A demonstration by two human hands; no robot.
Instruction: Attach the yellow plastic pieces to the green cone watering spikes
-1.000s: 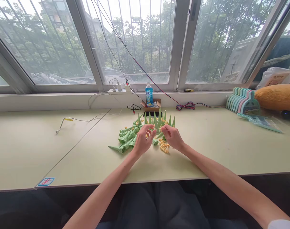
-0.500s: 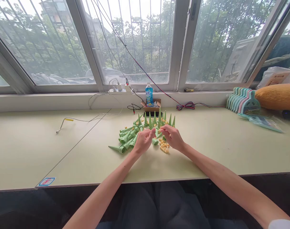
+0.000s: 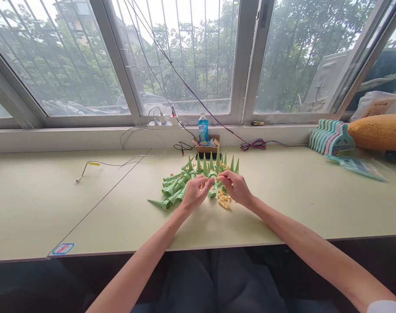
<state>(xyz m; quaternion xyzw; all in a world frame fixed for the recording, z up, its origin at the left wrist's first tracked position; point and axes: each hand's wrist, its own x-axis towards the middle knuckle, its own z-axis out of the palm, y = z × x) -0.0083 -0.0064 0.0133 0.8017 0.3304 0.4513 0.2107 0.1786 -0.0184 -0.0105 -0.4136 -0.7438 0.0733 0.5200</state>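
My left hand [image 3: 197, 192] pinches a green plastic cone [image 3: 215, 184] between thumb and fingertips, its narrow tip pointing down. Close beside it, my right hand [image 3: 236, 187] has its fingers pressed together near the cone's wide end. A small yellow piece seems to be at those fingertips, but it is too small to make out surely. Below the right hand lies a pile of small yellow pieces [image 3: 224, 201]. More green cones [image 3: 171, 189] lie heaped to the left of my left hand. Several upright green cones [image 3: 204, 167] stand behind both hands, with yellow bits among them.
A blue-labelled bottle [image 3: 203, 130] stands in a small cardboard box [image 3: 214, 148] by the window sill. A power strip [image 3: 163, 125] and coiled cables [image 3: 254, 144] are at the back. Teal plastic pieces [image 3: 333, 138] stand at right beside an orange cushion [image 3: 377, 132].
The green cone in my left hand has turned, so its wide end and downward tip now show between the hands. Both hands have barely shifted.
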